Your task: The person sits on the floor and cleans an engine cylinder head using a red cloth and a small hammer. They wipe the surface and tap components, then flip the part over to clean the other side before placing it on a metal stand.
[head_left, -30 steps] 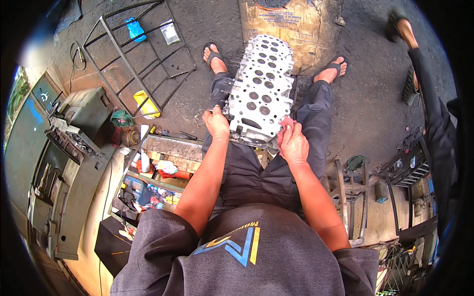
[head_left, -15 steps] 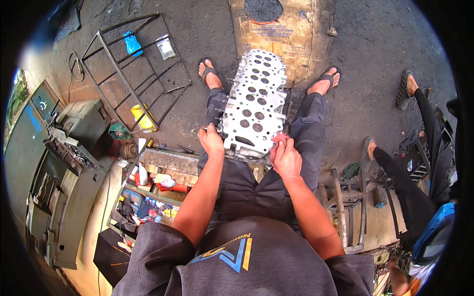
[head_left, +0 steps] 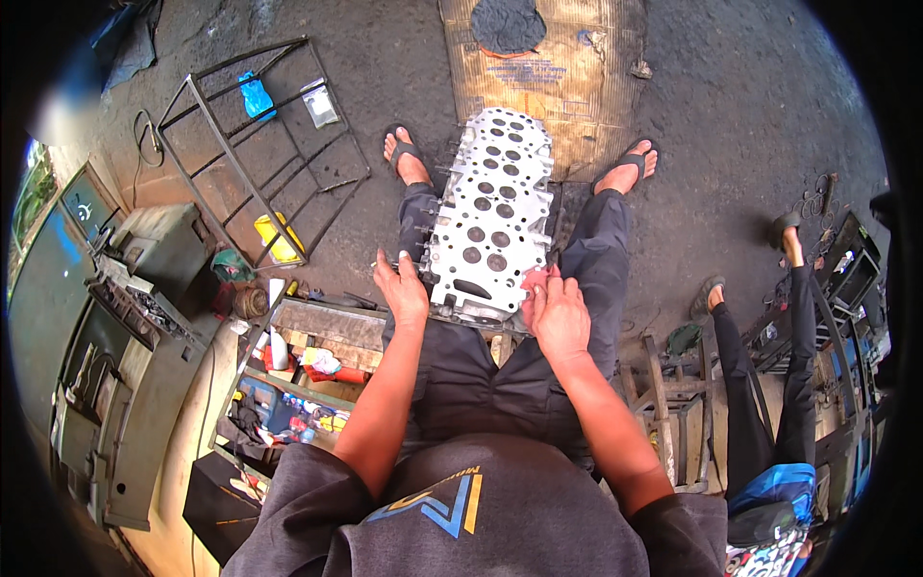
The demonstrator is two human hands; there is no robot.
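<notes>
A silvery cylinder head (head_left: 487, 221) with pairs of dark round valves along its face lies lengthwise between my legs, its near end close to my lap. Beside its near left edge is my left hand (head_left: 404, 296), fingers stretched forward and apart. Something thin and pale shows at those fingertips, too small to make out. At the near right corner my right hand (head_left: 561, 315) grips a pink rag (head_left: 539, 279), which rests against the casting's edge. The fingers bunch over the rag and hide part of it.
Left are a metal frame (head_left: 240, 144) with blue and yellow bags, a tool-filled wooden bench (head_left: 327, 322) and a grey machine (head_left: 144, 404). Cardboard (head_left: 577, 96) lies ahead, a dark round pad (head_left: 508, 26) on it. A co-worker's legs (head_left: 760, 375) and a wooden stand (head_left: 663, 404) are right.
My left hand has shifted slightly left, and its fingers have straightened away from the cylinder head's edge. My right hand stays with the rag. The co-worker at right has moved.
</notes>
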